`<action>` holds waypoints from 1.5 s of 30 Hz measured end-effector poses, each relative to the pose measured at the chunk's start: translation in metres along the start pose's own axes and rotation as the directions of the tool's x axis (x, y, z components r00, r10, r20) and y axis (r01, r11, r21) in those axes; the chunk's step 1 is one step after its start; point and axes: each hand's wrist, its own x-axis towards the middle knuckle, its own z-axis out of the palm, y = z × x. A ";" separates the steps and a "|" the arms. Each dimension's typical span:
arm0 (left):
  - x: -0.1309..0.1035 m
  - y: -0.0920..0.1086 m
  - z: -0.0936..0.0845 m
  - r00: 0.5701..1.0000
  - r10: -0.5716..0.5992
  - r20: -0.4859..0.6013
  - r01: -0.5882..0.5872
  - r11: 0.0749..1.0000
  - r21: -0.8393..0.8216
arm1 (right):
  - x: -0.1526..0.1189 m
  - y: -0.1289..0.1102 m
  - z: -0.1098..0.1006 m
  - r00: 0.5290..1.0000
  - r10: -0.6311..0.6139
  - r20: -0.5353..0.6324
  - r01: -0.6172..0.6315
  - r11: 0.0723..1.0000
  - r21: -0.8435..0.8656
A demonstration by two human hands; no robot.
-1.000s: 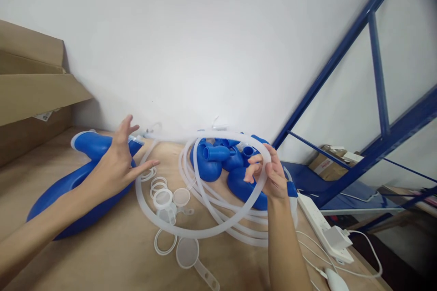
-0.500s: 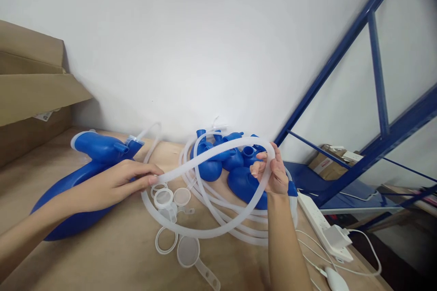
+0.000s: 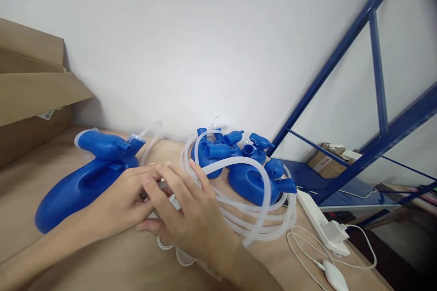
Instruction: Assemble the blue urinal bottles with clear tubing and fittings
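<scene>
My left hand (image 3: 136,195) is closed round the end of a translucent white hose (image 3: 239,161), at the centre left. Against it lies my right hand (image 3: 187,204), its fingers curled over the same end of the hose, which they largely hide. From the hands the hose arches right and bends down behind my right forearm. Clear plastic lids (image 3: 185,257) show partly beneath my hands. To the left lies a large blue bottle (image 3: 78,186) with a blue spout piece (image 3: 102,144). More blue bottles (image 3: 249,184) and coiled hoses (image 3: 273,232) are behind and to the right.
An open cardboard box (image 3: 37,95) stands at the left. A white power strip (image 3: 317,223) with a plug and cables lies along the table's right edge. Beyond it rises a blue metal rack (image 3: 327,68) with a small carton (image 3: 327,163) on its shelf.
My right hand has moved left from the hose's bend to meet my left hand at its end. The hose loop has dropped and swung, and the lids are now mostly covered.
</scene>
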 end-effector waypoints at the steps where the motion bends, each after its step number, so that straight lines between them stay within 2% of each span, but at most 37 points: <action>1: 0.000 0.003 -0.002 0.999 -0.054 -0.007 0.053 0.996 -0.075 | 0.000 0.001 0.008 1.000 0.012 -0.020 -0.012 1.000 -0.004; 4: 0.002 0.006 -0.011 0.961 -0.274 0.023 0.267 0.907 -0.327 | -0.002 0.017 0.021 0.997 0.077 -0.002 -0.077 0.997 -0.028; 6: 0.004 0.001 -0.023 0.949 -0.311 0.040 0.303 0.875 -0.378 | -0.004 0.030 0.022 0.999 0.054 0.011 -0.053 0.997 -0.064; 7: 0.004 -0.004 -0.031 0.959 -0.284 0.007 0.270 0.906 -0.326 | -0.005 0.035 0.021 1.000 0.025 0.018 -0.024 0.996 -0.087; 9: 0.004 -0.021 -0.051 0.973 -0.182 -0.141 0.175 0.983 -0.059 | -0.007 0.043 0.019 0.999 -0.012 0.053 0.019 0.989 -0.143; 10: 0.004 -0.034 -0.063 0.968 -0.119 -0.220 0.151 0.979 0.139 | -0.008 0.047 0.018 0.996 -0.012 0.086 0.026 0.986 -0.166; 11: 0.003 -0.049 -0.075 0.956 -0.073 -0.283 0.168 0.931 0.325 | -0.009 0.051 0.017 0.992 -0.005 0.124 0.027 0.983 -0.179; 12: 0.002 -0.066 -0.086 0.962 -0.049 -0.270 0.175 0.866 0.469 | -0.010 0.055 0.017 0.987 0.004 0.159 0.025 0.982 -0.185; 14: -0.002 -0.100 -0.102 0.983 -0.137 -0.124 0.184 0.777 0.602 | -0.010 0.064 0.021 0.978 0.023 0.208 0.015 0.983 -0.181; 15: -0.004 -0.114 -0.106 0.977 -0.205 -0.066 0.200 0.752 0.628 | -0.009 0.067 0.025 0.974 0.030 0.226 0.010 0.985 -0.174; 17: -0.006 -0.132 -0.105 0.952 -0.304 0.013 0.226 0.735 0.640 | -0.005 0.072 0.037 0.960 0.055 0.275 -0.011 0.987 -0.158; 18: -0.006 -0.135 -0.102 0.943 -0.332 0.033 0.234 0.728 0.644 | -0.002 0.072 0.044 0.948 0.075 0.309 -0.031 0.989 -0.143; 22: -0.004 -0.117 -0.079 0.959 -0.285 0.009 0.202 0.701 0.684 | 0.012 0.067 0.074 0.894 0.163 0.417 -0.170 0.985 -0.022; 25: -0.003 -0.101 -0.067 0.972 -0.236 -0.001 0.169 0.694 0.700 | 0.013 0.063 0.089 0.878 0.225 0.421 -0.265 0.963 0.038; 28: -0.002 -0.095 -0.062 0.974 -0.220 0.061 0.119 0.717 0.687 | 0.005 0.065 0.097 0.864 0.290 0.411 -0.341 0.938 0.055; 37: -0.002 -0.086 -0.062 0.970 -0.214 0.118 0.063 0.684 0.727 | -0.006 0.069 0.099 0.908 0.229 0.351 -0.317 0.923 0.217; 45: -0.004 -0.085 -0.057 0.962 -0.244 0.123 0.089 0.707 0.701 | -0.001 0.064 0.095 0.949 0.153 0.274 -0.220 0.948 0.232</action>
